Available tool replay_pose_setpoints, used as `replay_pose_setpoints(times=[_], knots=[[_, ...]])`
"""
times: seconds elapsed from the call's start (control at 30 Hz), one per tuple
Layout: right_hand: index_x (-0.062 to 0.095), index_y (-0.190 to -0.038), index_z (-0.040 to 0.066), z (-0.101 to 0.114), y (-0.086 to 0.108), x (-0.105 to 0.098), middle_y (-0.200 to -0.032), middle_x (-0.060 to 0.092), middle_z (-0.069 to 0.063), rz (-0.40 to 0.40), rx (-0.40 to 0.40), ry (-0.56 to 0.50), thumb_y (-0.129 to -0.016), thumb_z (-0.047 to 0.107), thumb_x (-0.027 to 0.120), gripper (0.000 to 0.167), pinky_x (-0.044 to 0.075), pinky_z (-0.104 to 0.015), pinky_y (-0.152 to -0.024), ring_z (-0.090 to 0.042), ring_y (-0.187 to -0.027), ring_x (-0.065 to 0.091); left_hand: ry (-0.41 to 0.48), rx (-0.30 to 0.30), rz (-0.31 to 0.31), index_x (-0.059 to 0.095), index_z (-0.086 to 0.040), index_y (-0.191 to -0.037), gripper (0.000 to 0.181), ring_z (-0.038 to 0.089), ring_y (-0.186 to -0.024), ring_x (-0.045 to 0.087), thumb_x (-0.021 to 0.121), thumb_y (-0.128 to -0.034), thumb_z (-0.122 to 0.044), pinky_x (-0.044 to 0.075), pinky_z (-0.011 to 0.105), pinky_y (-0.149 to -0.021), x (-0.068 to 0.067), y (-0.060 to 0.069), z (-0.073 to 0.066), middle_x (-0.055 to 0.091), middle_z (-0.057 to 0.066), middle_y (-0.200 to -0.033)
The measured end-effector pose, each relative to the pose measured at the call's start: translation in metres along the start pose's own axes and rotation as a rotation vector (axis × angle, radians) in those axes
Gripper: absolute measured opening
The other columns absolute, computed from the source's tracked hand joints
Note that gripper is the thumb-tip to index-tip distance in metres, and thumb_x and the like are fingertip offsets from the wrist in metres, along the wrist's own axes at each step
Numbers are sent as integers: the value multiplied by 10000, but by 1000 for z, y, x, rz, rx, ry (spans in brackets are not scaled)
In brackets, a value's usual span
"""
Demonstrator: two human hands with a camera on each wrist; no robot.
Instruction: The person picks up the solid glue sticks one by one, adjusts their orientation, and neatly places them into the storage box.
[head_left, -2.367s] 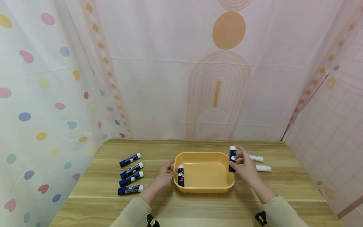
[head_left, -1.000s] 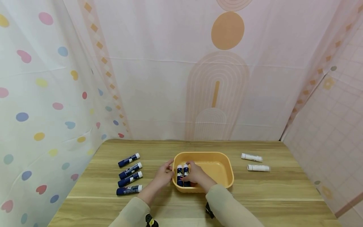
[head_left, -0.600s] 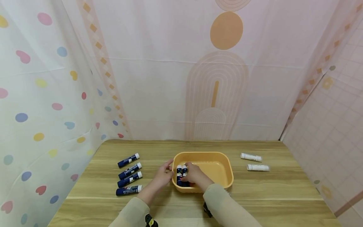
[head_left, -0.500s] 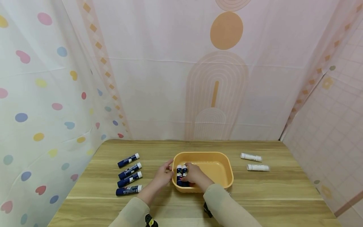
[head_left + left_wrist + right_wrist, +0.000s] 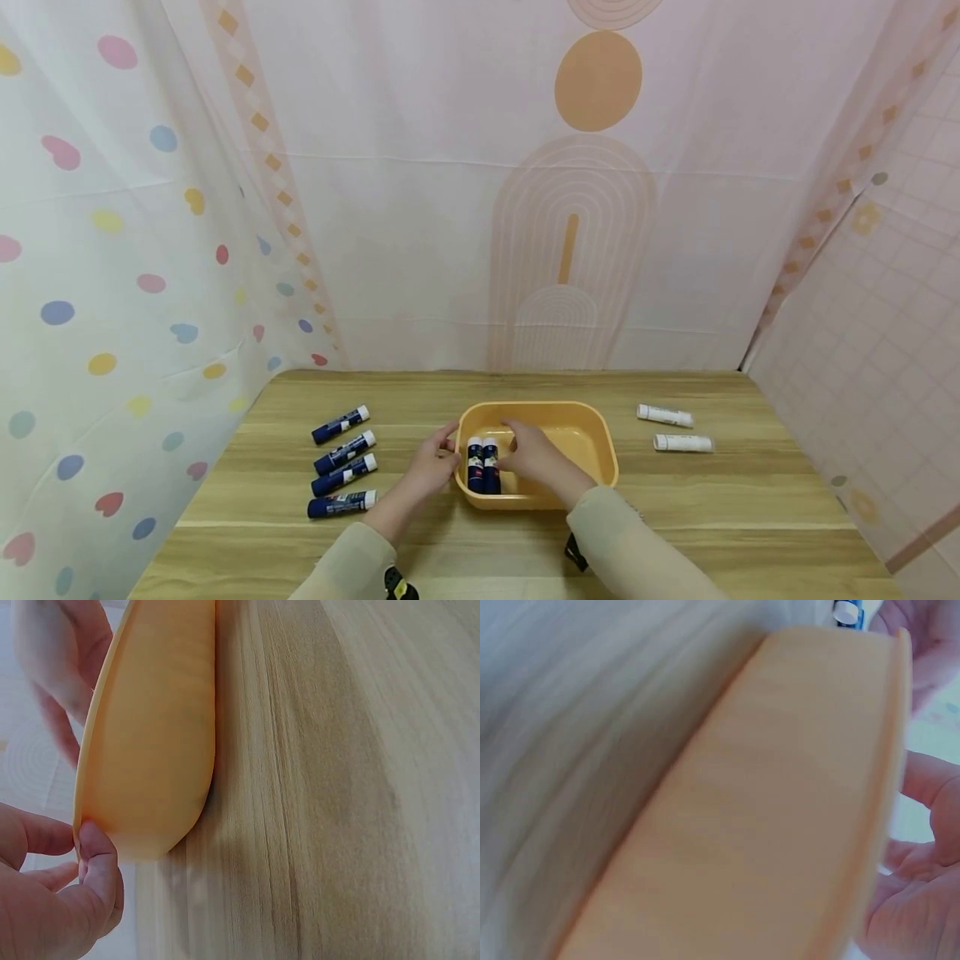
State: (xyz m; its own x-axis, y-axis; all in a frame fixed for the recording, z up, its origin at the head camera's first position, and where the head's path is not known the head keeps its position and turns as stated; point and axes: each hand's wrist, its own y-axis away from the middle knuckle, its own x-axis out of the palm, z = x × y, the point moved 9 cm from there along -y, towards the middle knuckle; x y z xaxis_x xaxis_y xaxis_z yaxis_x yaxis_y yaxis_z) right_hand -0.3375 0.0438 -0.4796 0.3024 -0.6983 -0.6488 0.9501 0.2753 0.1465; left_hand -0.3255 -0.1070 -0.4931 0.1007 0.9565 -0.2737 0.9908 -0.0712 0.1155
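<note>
A yellow plastic tray (image 5: 536, 503) sits mid-table with two navy glue sticks, white caps toward the back, lying side by side along its left end: an outer glue stick (image 5: 476, 467) and an inner glue stick (image 5: 491, 471). My left hand (image 5: 433, 463) pinches the tray's left rim; in the left wrist view the thumb and fingers of that hand (image 5: 64, 900) straddle the edge of the tray wall (image 5: 157, 727). Over the tray, just right of the inner stick, my right hand (image 5: 542, 457) is spread and holds nothing. The right wrist view shows it (image 5: 922, 892) beyond the tray wall (image 5: 742, 802).
Several navy glue sticks lie in a column on the table's left, such as the nearest glue stick (image 5: 342, 503). To the tray's right lie two white glue sticks, a rear one (image 5: 664, 415) and a front one (image 5: 683, 443). A curtain (image 5: 420, 250) hangs behind the wooden table (image 5: 750, 533).
My right hand brought a navy glue stick from the right into the tray, laid it beside the first, then let go and shifted slightly right. The left hand stayed on the rim.
</note>
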Motion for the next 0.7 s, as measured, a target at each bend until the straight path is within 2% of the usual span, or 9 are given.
replay_pose_setpoints(times=[0.07,0.2,0.37,0.53,0.63,0.7], knots=[[434,-1375,21,0,4,-9,-990,571,-189,-11,-55,20,-785,87,738,667,458,-310,-621,-199,-745,510,2,0,3,383,35,-1402,548,153,-719,472,470,-867,108,452,245,-570,1,0,0,441,129,-975],[436,-1377,31,-3,17,-29,-1035,565,-187,-47,-135,50,-811,80,713,632,489,-332,-657,-208,-784,548,5,-3,1,383,34,-1403,549,151,-720,470,473,-867,111,451,249,-572,2,0,0,440,125,-974],[483,-1344,46,-11,34,-55,-1080,586,-151,-160,-210,133,-815,64,714,577,516,-391,-744,-262,-896,587,0,3,2,388,34,-1399,549,153,-724,476,481,-863,109,456,257,-574,2,1,0,445,129,-975],[512,-1312,28,-19,52,-82,-1129,581,-164,-265,-303,162,-802,17,718,551,502,-460,-838,-341,-1007,569,8,2,-2,388,34,-1400,551,151,-717,473,476,-862,111,445,239,-564,1,0,1,445,124,-971],[508,-1329,60,-29,61,-96,-1192,556,-156,-300,-324,191,-817,48,713,552,487,-481,-894,-346,-1079,552,13,3,-4,388,36,-1399,557,149,-708,470,475,-855,112,445,241,-563,1,0,2,447,122,-970],[501,-1345,93,-37,66,-104,-1244,533,-142,-317,-308,206,-832,82,707,553,492,-487,-890,-345,-1089,556,15,5,-5,386,38,-1399,560,149,-709,470,475,-851,111,450,248,-567,1,0,2,448,125,-973]])
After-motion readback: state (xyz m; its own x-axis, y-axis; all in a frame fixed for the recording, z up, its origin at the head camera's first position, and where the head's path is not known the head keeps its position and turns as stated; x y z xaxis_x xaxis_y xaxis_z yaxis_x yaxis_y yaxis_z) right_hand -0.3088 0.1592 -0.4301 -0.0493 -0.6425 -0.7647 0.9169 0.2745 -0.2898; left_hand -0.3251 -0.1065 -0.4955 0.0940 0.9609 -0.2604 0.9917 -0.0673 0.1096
